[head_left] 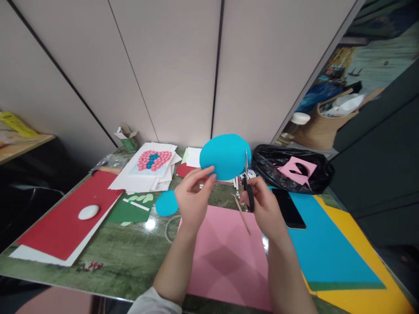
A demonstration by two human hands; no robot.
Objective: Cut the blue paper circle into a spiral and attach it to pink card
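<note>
My left hand (194, 196) pinches the lower edge of a rounded blue paper cut-out (225, 156) and holds it up above the table. My right hand (263, 205) grips black-handled scissors (248, 185), blades pointing up at the cut-out's right edge. A thin wooden stick (242, 214) slants down beneath the right hand; whether the hand holds it I cannot tell. Below both hands lies a pink paper sheet (225, 257).
A smaller blue cut-out (166, 203) lies left of the pink sheet. Blue (324, 248) and yellow (360, 261) sheets and a phone (290, 209) lie right. A black bag (294, 168) holds pink scraps. Red paper (65, 222), green paper (131, 211) and a white stack (150, 168) lie left.
</note>
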